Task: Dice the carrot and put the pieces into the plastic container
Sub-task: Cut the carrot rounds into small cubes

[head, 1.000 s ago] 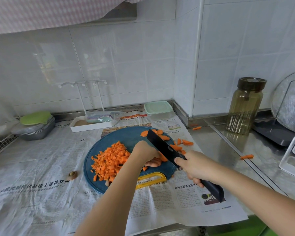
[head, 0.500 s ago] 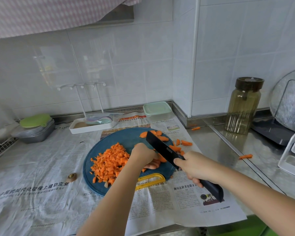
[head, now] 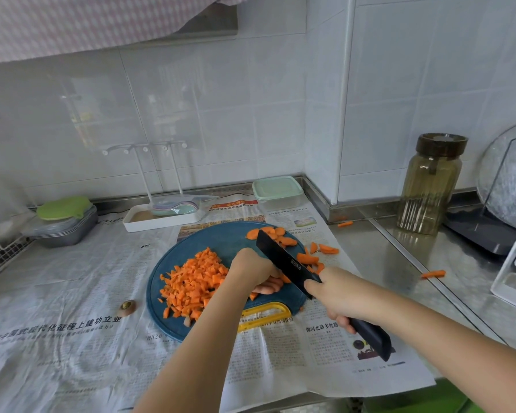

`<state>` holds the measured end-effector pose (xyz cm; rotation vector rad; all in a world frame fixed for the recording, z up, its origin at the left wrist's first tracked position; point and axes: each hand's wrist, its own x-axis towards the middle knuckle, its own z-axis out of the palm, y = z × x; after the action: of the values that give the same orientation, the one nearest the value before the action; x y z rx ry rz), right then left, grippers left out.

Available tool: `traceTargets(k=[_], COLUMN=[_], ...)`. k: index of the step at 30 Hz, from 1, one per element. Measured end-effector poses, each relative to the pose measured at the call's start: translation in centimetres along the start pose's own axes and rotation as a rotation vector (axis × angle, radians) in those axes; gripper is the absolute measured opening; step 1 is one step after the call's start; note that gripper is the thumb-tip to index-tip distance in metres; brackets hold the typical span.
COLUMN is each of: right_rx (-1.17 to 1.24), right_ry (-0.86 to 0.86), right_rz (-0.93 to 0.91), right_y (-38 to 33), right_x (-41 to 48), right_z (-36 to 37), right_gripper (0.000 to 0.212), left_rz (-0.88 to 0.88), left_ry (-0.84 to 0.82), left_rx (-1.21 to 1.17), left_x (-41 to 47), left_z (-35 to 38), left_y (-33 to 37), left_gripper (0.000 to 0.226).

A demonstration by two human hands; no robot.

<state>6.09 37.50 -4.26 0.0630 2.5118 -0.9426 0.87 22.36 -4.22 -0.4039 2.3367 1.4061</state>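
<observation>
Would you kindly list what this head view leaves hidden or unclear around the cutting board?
Head view:
- Carrot being cut: mostly covered by the left hand, so its grip is unclear.
- Knife edge: contact with the board hidden behind blade and hand.
- Plastic container: lid hides the inside.
- Round scrap on newspaper: too small to identify.
- White rack: cut off at right edge.

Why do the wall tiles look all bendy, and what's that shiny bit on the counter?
Head view: the wide-angle lens bows the wall tiles towards the edges; the steel counter shines because it mirrors daylight and the brown jar; the knife and diced carrot look sharp, not blurred.
</observation>
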Motion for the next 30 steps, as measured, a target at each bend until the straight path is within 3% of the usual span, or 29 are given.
traceTargets(k=[7, 14, 19, 30], right_rx=[-0.144, 0.117, 0.079, 0.037], right_ry=[-0.038, 0.027, 0.001, -0.005], right_rz=[0.145, 0.066, 0.027, -0.012], right_y=[-1.6, 0.1, -0.1, -0.2], right_x=[1.2, 1.2, 0.5, -0.6], right_z=[0.5, 0.4, 0.1, -0.4], right_gripper=[0.042, 0.028, 0.040, 0.032], left_rz=[-0.016, -0.022, -0.040, -0.028], left_ry=[0.000, -0.009, -0.033, -0.026], left_rx=[-0.029, -0.069, -0.071, -0.063], left_x=[0.2, 0.3, -0.3, -0.2], left_z=[0.2, 0.1, -0.2, -0.3], left_y=[0.0, -0.2, -0.1, -0.1], left_gripper=[0.022, 0.013, 0.021, 0.015])
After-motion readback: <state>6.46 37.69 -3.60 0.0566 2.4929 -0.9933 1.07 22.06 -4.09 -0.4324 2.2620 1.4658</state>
